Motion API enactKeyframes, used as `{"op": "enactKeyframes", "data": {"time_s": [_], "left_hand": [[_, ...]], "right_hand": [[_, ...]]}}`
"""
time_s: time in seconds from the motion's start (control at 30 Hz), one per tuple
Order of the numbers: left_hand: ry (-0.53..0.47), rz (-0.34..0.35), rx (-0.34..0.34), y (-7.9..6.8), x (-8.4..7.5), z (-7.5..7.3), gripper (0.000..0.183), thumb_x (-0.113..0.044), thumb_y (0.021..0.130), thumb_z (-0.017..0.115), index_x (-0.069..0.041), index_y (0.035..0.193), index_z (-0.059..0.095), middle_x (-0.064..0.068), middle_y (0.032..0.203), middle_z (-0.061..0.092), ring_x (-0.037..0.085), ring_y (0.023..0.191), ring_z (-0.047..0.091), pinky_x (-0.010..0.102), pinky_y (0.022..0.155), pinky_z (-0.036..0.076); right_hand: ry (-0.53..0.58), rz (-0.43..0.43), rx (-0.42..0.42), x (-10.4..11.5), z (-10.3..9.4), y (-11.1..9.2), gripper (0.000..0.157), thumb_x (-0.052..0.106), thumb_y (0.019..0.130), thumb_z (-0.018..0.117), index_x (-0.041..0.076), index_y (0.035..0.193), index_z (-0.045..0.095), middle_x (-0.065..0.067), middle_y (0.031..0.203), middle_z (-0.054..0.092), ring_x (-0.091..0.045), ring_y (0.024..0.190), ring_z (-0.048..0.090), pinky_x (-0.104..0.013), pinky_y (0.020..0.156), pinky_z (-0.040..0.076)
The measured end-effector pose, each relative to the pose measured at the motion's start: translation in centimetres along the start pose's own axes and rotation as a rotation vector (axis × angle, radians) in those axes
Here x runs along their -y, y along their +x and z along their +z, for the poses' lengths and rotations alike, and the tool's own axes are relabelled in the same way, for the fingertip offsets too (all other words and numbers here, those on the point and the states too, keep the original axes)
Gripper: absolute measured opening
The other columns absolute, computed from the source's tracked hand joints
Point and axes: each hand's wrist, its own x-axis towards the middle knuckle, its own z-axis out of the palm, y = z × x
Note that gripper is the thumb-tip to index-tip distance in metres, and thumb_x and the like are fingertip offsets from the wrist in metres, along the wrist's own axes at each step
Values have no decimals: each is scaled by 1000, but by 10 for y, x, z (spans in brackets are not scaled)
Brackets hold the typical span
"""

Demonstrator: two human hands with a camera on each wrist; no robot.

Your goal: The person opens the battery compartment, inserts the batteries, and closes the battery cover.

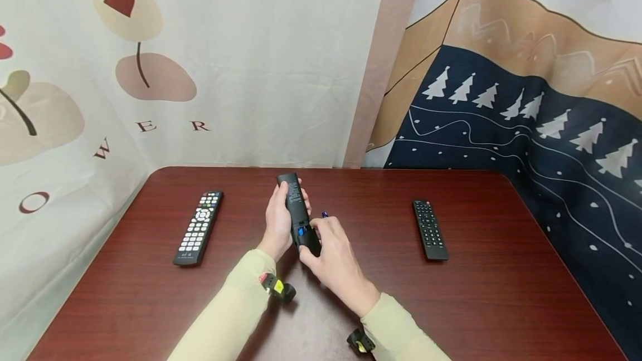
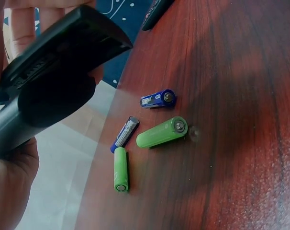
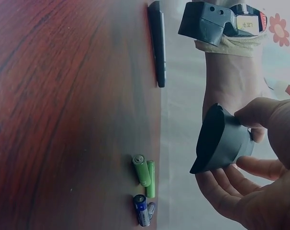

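Note:
My left hand (image 1: pixel 277 217) grips a black remote control (image 1: pixel 296 202), tilted with its printed back facing up. Near its lower end the battery compartment (image 1: pixel 301 232) is uncovered, and something blue shows in it. My right hand (image 1: pixel 335 255) pinches the lower end between thumb and fingers. In the right wrist view that end of the remote (image 3: pixel 226 139) hides the compartment. On the table below lie two green batteries, one larger-looking (image 2: pixel 161 133) and one (image 2: pixel 121 170) beside it, plus two blue batteries, one (image 2: pixel 158 98) and another (image 2: pixel 125 134).
A black remote with white buttons (image 1: pixel 199 230) lies on the left of the brown table (image 1: pixel 481 305). A smaller black remote (image 1: pixel 429 231) lies on the right. Printed curtains (image 1: pixel 281 71) hang behind the table. Each wrist wears a small camera (image 1: pixel 361 341).

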Motion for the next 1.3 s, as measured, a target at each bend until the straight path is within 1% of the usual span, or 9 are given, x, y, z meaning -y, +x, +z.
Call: {"op": "enactKeyframes", "data": {"time_s": [0.23,0.37,0.57,0.8,1.1,1.3], "left_hand": [[-18,4,4,0,0,1,39,-37,114,26,-11,134,47,9,96,55,14,74,56,27,69,51],[-34,3,5,0,0,2,38,-36,114,27,-11,133,48,8,95,55,14,72,56,28,68,50],[-20,7,13,-1,0,1,41,-37,114,27,-9,136,46,3,93,57,13,73,56,28,67,50],[-4,9,12,-1,1,2,41,-39,114,28,-10,134,47,3,93,57,14,73,56,29,68,50],[13,-13,3,-2,1,2,39,-40,113,29,-12,133,50,3,93,58,14,74,56,29,68,50],[13,-20,1,-2,1,2,39,-39,113,29,-13,133,50,3,93,58,14,73,56,29,65,50]], "right_hand": [[-3,14,-16,2,3,1,40,14,82,81,3,116,64,-10,109,56,-19,89,57,-33,79,54],[-6,7,-28,3,5,3,40,14,82,81,2,115,64,-11,110,55,-21,90,57,-35,80,55],[-10,3,-47,2,8,3,38,14,81,81,3,113,63,-11,109,53,-22,94,58,-37,82,55],[-13,-9,-69,2,10,5,36,14,81,83,3,109,63,-10,108,53,-23,95,58,-38,84,56],[-13,-3,-81,4,11,6,34,15,82,85,3,104,63,-9,106,53,-23,93,57,-37,82,55],[-1,-14,-89,3,12,6,34,16,83,86,4,104,63,-9,105,53,-22,93,56,-36,81,54]]}}
